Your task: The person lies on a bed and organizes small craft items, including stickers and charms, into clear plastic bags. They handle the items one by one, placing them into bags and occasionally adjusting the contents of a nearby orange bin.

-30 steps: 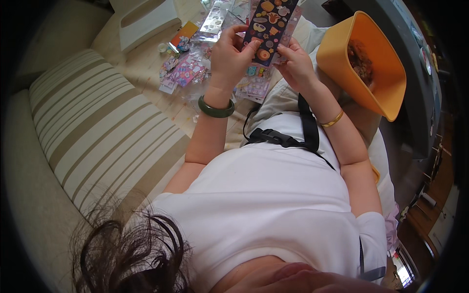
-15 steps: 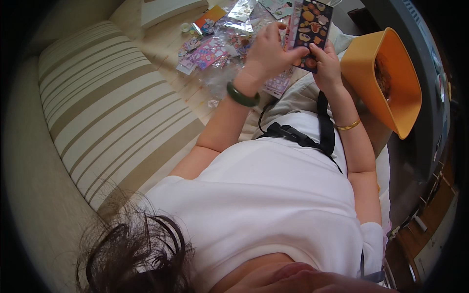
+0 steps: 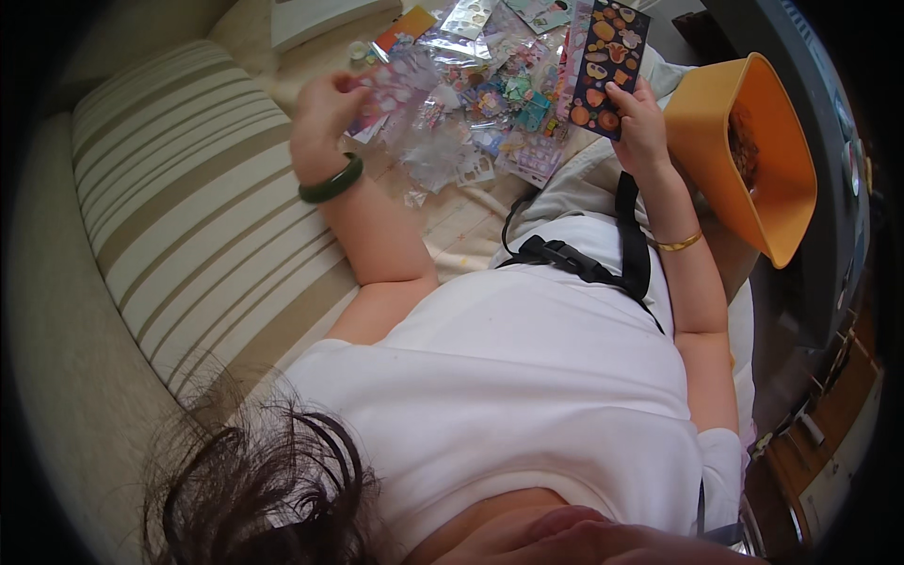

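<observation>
My left hand (image 3: 320, 121), with a dark green bangle at the wrist, pinches the edge of a pink sticker sheet (image 3: 400, 83), which is smeared by motion. It hovers at the left side of a heap of sticker sheets and clear plastic wrappers (image 3: 513, 94). My right hand (image 3: 642, 132), above my lap, grips a dark sticker sheet (image 3: 612, 58) with food-like pictures, thumb on its lower right edge. Behind its left side a paler pinkish sheet (image 3: 572, 56) sticks out; whether the same fingers hold it I cannot tell.
An orange-yellow bin (image 3: 697, 127) with brown contents stands close to my right forearm. Left of me lies a striped cushion (image 3: 207, 188). A white box-like object (image 3: 325, 21) sits at the far left, and a dark grey panel (image 3: 810, 85) rises beyond the bin.
My left hand has swung left, away from the dark sheet, and now has the pink sticker sheet in its fingers. More of the heap shows. The right hand has barely shifted.
</observation>
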Available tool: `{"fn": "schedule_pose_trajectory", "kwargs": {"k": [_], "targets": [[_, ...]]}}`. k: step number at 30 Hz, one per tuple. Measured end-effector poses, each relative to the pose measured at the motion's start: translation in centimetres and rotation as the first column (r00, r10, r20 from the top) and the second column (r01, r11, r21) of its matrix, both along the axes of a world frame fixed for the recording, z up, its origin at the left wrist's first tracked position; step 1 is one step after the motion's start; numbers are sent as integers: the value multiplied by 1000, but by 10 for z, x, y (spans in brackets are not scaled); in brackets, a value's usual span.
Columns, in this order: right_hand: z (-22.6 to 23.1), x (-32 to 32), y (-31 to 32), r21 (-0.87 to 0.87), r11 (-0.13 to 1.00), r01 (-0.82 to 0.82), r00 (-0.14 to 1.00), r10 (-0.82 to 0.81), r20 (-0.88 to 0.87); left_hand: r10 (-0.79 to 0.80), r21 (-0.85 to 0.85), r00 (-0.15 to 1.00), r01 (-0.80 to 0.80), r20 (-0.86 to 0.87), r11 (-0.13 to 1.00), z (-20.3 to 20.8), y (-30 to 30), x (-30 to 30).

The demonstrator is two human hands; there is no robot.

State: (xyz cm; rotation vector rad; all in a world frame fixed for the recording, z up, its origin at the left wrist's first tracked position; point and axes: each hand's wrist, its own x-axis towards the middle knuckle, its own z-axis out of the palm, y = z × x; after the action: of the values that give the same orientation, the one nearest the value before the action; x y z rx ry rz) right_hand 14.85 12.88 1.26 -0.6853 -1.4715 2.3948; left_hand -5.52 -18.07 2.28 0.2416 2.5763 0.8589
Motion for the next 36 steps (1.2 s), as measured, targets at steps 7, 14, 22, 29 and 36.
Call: {"fn": "schedule_pose_trajectory", "kwargs": {"k": [7,14,22,29,36], "targets": [[6,-5,-20,-37,989,-143,990,143,14,78,971,997,-27,9,236,53,68,39],[26,-10,-33,-115,993,-24,992,10,-123,-83,616,973,201,-215,762,6,155,96],[26,-8,-30,-149,987,62,985,-85,-152,-132,297,826,340,-548,892,12,166,111],[9,-2,-8,-55,989,136,978,-143,-155,-121,702,986,168,-116,693,-3,157,90],[-4,47,8,-56,988,146,989,-146,8,-83,779,991,-29,104,626,-38,189,54]]}}
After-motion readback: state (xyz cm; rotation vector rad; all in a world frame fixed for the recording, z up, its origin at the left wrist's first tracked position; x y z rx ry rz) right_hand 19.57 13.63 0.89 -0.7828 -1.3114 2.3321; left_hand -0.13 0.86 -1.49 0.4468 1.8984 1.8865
